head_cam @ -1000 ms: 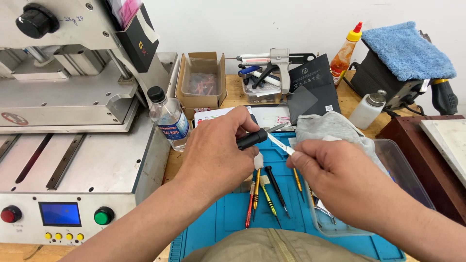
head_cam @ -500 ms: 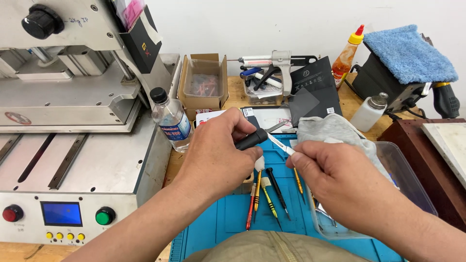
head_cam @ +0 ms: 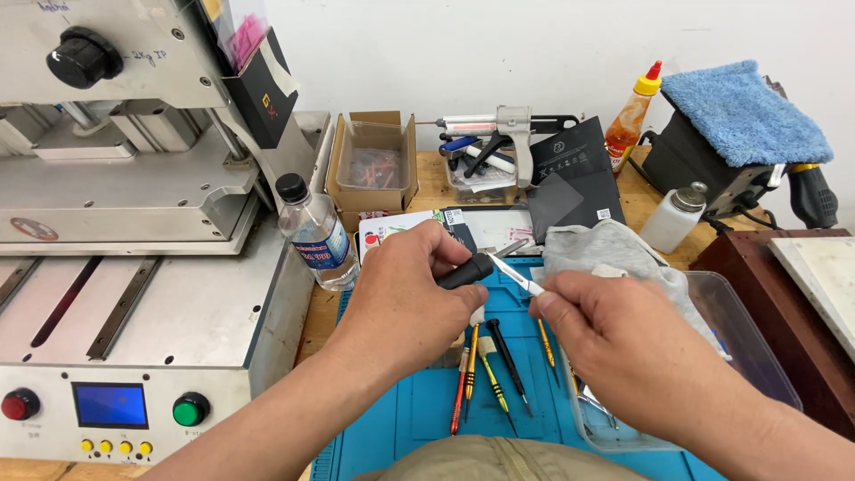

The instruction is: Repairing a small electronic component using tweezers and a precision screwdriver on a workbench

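Observation:
My left hand [head_cam: 405, 298] is closed around a black tool handle [head_cam: 465, 271] whose end sticks out to the right. My right hand [head_cam: 614, 343] pinches a thin white-and-silver blade [head_cam: 515, 275] that meets the tip of the black handle. Both hands hover over a blue work mat [head_cam: 419, 414]. Below them on the mat lie several small screwdrivers and picks [head_cam: 488, 365] with red, yellow and black handles. A grey cloth [head_cam: 614, 254] sits just behind my right hand.
A metal press machine [head_cam: 134, 267] with buttons and a small blue screen fills the left. A plastic water bottle [head_cam: 316, 236] stands by it. Behind: a cardboard box [head_cam: 372, 160], glue gun [head_cam: 503, 125], orange squeeze bottle [head_cam: 631, 111], white dispenser bottle [head_cam: 672, 218], blue towel [head_cam: 744, 111]. A clear tray [head_cam: 748, 343] lies at right.
The hands stay together with handle and blade; the view has shifted slightly, otherwise nothing visibly differs.

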